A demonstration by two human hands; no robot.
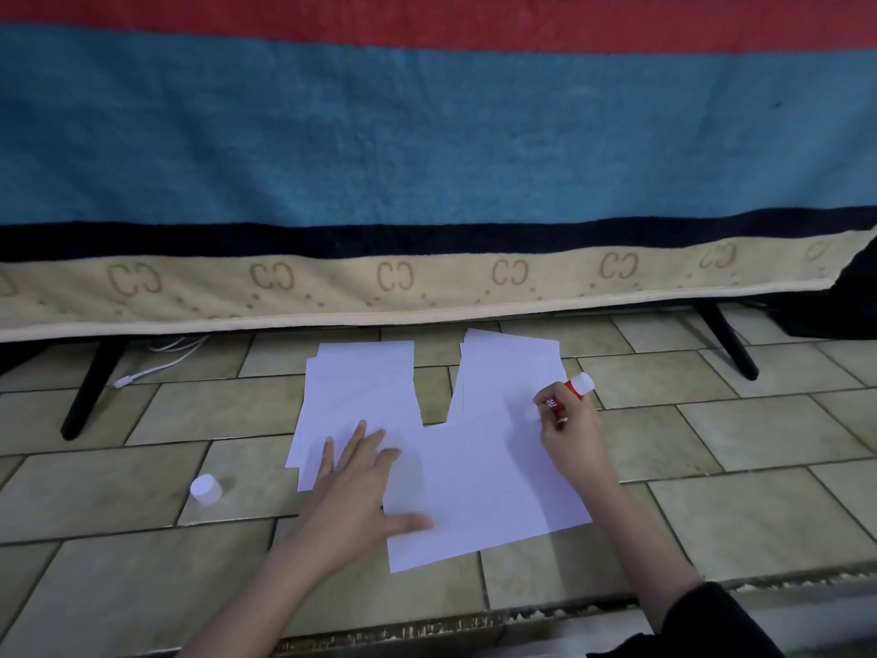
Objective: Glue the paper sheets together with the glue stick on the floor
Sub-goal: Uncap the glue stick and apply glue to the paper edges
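White paper sheets lie on the tiled floor in three groups: a stack at the left [360, 387], a stack at the back right [510, 372], and a large sheet in front [484, 486]. My left hand [365, 486] presses flat with spread fingers where the left stack meets the front sheet. My right hand [572, 432] grips a red and white glue stick [572, 389], its tip down on the paper near the right stack. The stick's white cap [206, 489] stands on the floor to the left.
A striped blue, red and beige blanket [427, 159] hangs over a low frame with black legs [92, 387] [731, 344] behind the papers. A white cable [156, 360] lies under it at left. A rough ledge edge [474, 619] runs near me.
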